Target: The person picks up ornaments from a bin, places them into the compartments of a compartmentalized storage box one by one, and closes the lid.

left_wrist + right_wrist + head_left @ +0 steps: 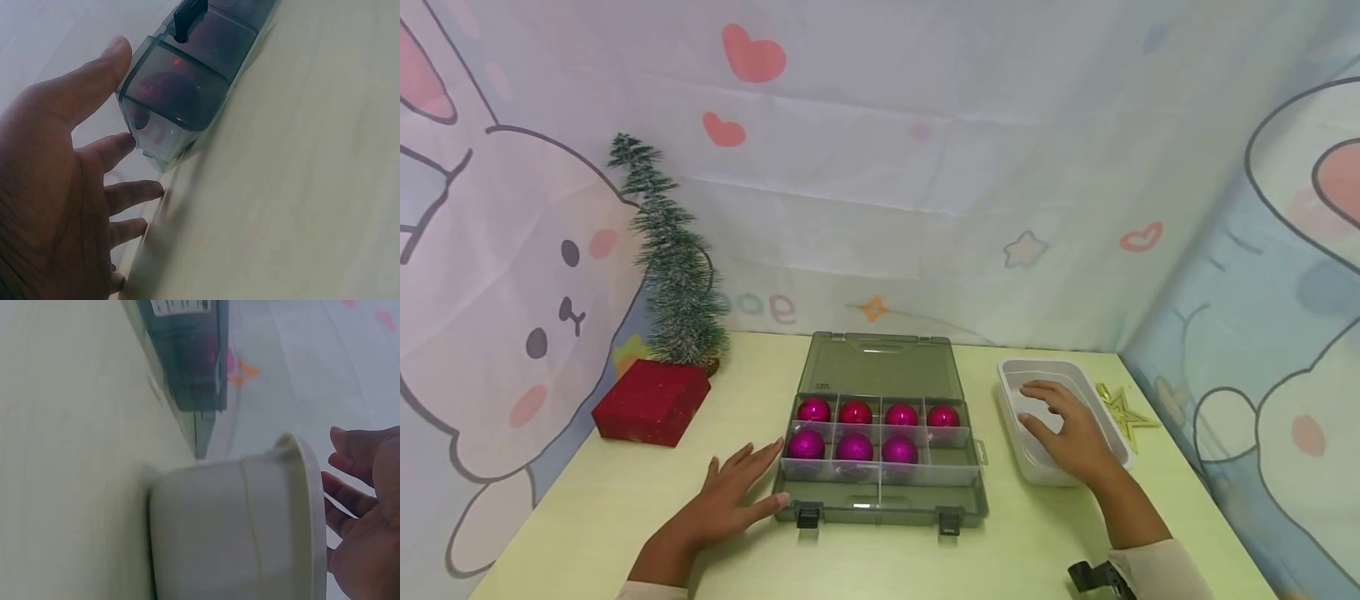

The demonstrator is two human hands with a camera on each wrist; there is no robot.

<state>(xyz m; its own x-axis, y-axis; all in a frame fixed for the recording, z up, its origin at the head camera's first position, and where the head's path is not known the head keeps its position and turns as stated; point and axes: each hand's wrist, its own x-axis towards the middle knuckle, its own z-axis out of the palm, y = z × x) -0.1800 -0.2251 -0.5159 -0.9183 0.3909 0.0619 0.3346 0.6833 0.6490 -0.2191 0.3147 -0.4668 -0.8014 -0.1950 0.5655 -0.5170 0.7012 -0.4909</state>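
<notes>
A green-tinted clear compartment box (865, 517) lies with its lid (880, 367) raised. Several shiny red-pink Christmas balls (856, 412) fill its back row; glittery magenta balls (854, 448) sit in the middle row, whose rightmost compartment holds none. My left hand (726, 500) is at the box's left front corner, thumb and index fingertip at its wall (169, 94), fingers spread. Over a white plastic tub (1037, 471) hovers my right hand (1071, 433), fingers loosely bent, nothing seen in them. The right wrist view shows it above the tub's rim (306, 506).
A small frosted artificial Christmas tree (677, 275) stands at the back left, behind a red box (651, 400). Right of the tub lies a gold star ornament (1126, 417). A printed cloth (887, 167) hangs around the table (850, 567).
</notes>
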